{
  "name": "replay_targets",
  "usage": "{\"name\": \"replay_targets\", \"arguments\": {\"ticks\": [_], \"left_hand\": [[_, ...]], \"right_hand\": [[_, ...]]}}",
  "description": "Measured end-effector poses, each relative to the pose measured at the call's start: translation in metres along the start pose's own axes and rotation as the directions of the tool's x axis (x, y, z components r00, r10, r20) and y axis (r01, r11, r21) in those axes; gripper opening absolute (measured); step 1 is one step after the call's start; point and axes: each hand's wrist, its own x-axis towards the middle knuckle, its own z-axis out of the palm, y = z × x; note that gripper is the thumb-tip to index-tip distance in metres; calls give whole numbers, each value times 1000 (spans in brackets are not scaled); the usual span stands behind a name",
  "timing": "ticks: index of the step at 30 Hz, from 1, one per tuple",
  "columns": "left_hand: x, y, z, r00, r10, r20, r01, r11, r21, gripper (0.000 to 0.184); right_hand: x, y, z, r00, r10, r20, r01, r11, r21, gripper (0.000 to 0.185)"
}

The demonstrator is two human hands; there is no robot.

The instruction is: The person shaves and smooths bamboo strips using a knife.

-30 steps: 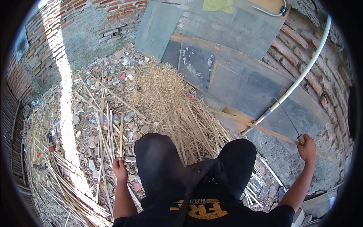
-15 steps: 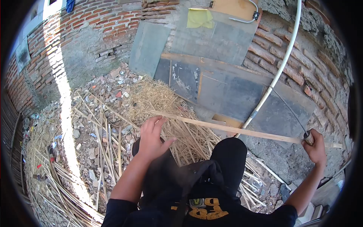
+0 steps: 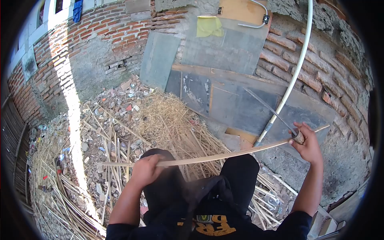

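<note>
A long pale bamboo strip runs across in front of my knees, bowed slightly downward. My left hand is closed around it near its left end, and a short tip sticks out beyond the fist. In my right hand is a long-bladed knife; the fingers wrap its wooden handle, and the narrow blade points up and left. The strip also passes at my right hand, its far end showing past the fingers. Whether those fingers pinch the strip is hidden.
Straw-like shavings lie heaped ahead, with cut strips and rubble to the left. A white pipe slants up on the right. Dark boards lean on the brick wall; a yellow cloth hangs there.
My left hand went from open beside the strip to closed around it. The strip shifted left and lower, now bowed. My right hand with the knife moved left and slightly up.
</note>
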Motion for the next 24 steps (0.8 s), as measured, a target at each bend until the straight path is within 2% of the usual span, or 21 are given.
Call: {"name": "replay_targets", "arguments": {"ticks": [1,2,5,8,9,10,13,15,17,20,22,24], "left_hand": [[-16,-7,1,998,-59,11,59,998,-5,29],[-34,-15,3,993,-119,22,119,993,-9,28],[-84,-25,6,940,-339,36,341,934,-106,25],[-115,-24,9,868,-496,15,492,856,-161,27],[-123,-22,10,842,-539,6,532,830,-168,29],[-128,-25,11,811,-580,72,585,802,-119,36],[-128,-21,14,795,-599,95,606,789,-99,44],[-119,-14,8,779,-615,125,626,774,-91,48],[-108,-5,2,761,-630,155,643,764,-55,47],[-98,-2,7,752,-624,213,644,764,-32,47],[-92,2,14,766,-620,168,628,778,10,42],[-89,-1,18,749,-643,159,649,760,16,37]], "right_hand": [[8,-1,10,983,-155,-98,138,978,-156,30],[13,-1,14,995,-70,-72,64,994,-85,40],[29,-4,42,958,-62,-279,92,991,96,35],[45,-2,67,975,107,-197,-20,917,398,27],[50,-1,79,978,98,-184,-17,916,401,25],[57,-1,95,981,89,-171,-13,915,404,23],[76,-22,149,983,8,-183,68,912,404,21],[87,-51,178,999,-2,-42,18,928,372,24],[99,-75,209,991,-92,97,43,907,418,28],[117,-97,264,940,-216,265,149,956,253,29],[126,-103,297,884,-309,349,250,946,205,28],[125,-105,315,842,-308,443,259,951,167,29]]}}
